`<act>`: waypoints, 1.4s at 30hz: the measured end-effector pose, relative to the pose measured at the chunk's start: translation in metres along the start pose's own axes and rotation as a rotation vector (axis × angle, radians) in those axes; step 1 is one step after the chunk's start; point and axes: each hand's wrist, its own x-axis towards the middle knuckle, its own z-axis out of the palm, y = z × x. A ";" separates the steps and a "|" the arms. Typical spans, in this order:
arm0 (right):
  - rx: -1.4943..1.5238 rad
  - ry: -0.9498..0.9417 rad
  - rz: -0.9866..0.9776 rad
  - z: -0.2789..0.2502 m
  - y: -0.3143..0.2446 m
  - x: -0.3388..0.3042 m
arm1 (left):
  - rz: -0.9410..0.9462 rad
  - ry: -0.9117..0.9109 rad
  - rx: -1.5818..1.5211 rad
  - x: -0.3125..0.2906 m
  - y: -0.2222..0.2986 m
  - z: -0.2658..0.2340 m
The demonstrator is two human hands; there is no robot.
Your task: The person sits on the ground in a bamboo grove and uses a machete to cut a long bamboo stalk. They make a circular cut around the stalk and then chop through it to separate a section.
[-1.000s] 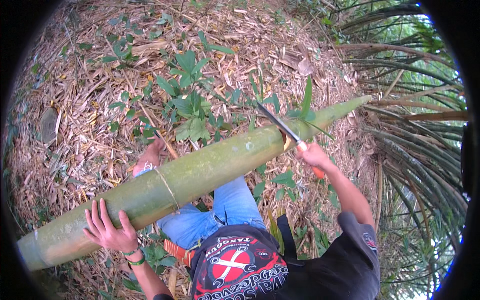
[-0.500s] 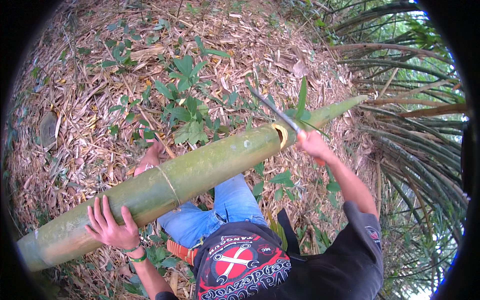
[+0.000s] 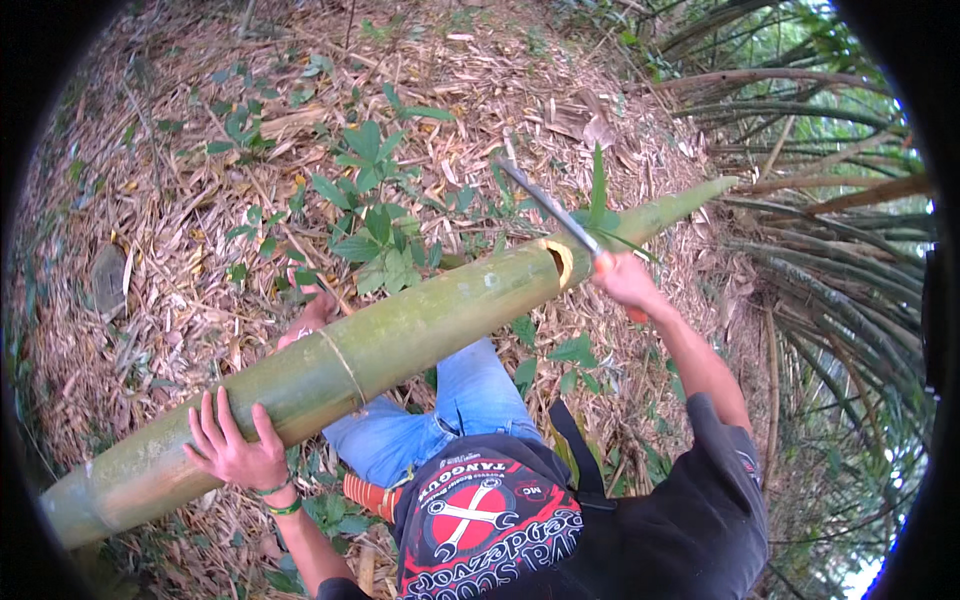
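Note:
A thick green bamboo culm (image 3: 440, 325) lies slantwise across my legs, from the lower left up to the right. A pale ring-shaped node crosses its middle. To the right of that, a cut notch (image 3: 560, 266) shows yellow edges and a dark hollow inside. My left hand (image 3: 240, 450) rests on the culm's left part with its fingers spread. Fingers closed, my right hand (image 3: 630, 280) grips the orange handle of a machete (image 3: 548, 203), just right of the notch. The blade slants up and left across the far side of the culm; whether it touches the bamboo I cannot tell.
Dry bamboo leaves (image 3: 270, 180) cover the ground. Green seedlings (image 3: 375, 200) grow beyond the culm. Dense bamboo stems (image 3: 830, 270) fan out at the right. A bare foot (image 3: 318, 308) shows past the culm, and a red-orange banded object (image 3: 370, 495) sits at my waist.
The view has shifted slightly. The machete and right hand sit a little higher in the picture, still beside the notch. My left hand stays flat on the culm.

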 end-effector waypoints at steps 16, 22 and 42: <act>0.019 -0.013 0.115 0.065 0.071 0.001 | 0.026 0.051 0.025 -0.002 0.008 0.000; -0.017 0.270 0.030 0.120 0.118 0.010 | 0.036 0.065 0.069 -0.006 0.009 0.005; 1.104 0.346 0.038 0.053 0.102 -0.059 | 0.032 0.061 0.093 -0.004 0.012 0.001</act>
